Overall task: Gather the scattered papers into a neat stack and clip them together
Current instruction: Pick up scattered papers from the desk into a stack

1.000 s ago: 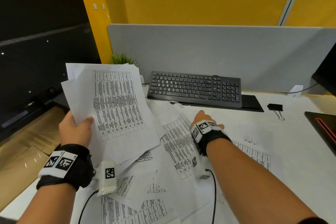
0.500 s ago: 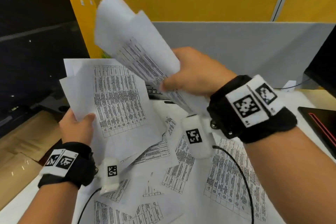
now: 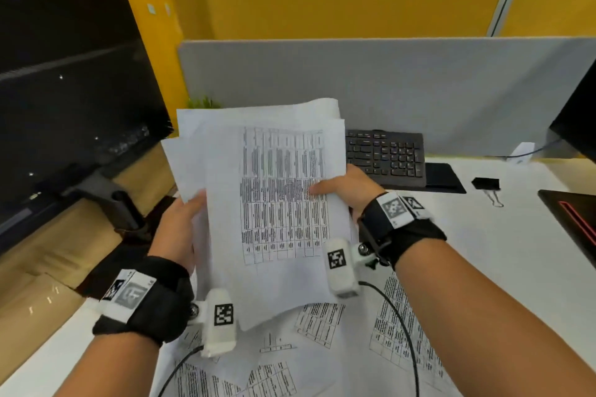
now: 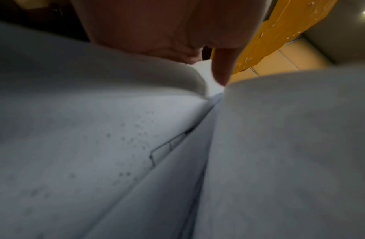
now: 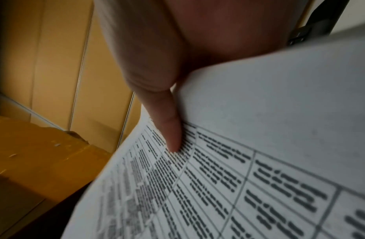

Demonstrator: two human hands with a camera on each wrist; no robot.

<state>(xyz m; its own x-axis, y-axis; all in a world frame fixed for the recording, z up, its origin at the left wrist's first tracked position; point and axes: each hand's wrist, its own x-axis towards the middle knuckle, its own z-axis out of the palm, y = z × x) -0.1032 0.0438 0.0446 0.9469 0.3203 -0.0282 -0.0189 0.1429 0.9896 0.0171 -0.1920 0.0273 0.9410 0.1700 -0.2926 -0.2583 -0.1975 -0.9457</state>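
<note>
I hold a loose stack of printed papers (image 3: 274, 196) upright above the desk between both hands. My left hand (image 3: 183, 222) grips its left edge, thumb on the front. My right hand (image 3: 342, 187) grips the right edge, thumb (image 5: 169, 129) pressed on the printed table of the top sheet (image 5: 259, 145). In the left wrist view the blurred sheets (image 4: 116, 145) fill the frame under my thumb (image 4: 222, 69). Several more printed sheets (image 3: 322, 348) lie scattered on the white desk (image 3: 516, 267) below. A black binder clip (image 3: 486, 184) lies at the right, beyond my right hand.
A black keyboard (image 3: 385, 155) lies behind the stack against a grey divider (image 3: 387, 84). A dark monitor (image 3: 64, 90) stands left, another screen (image 3: 577, 119) at far right, and a dark pad with a red line (image 3: 577, 219) at the right edge. Cables (image 3: 406, 332) trail from my wrists.
My right hand brought the sheet it had lifted down onto the sheets in my left hand. Both hands now hold one stack, centred and lower.
</note>
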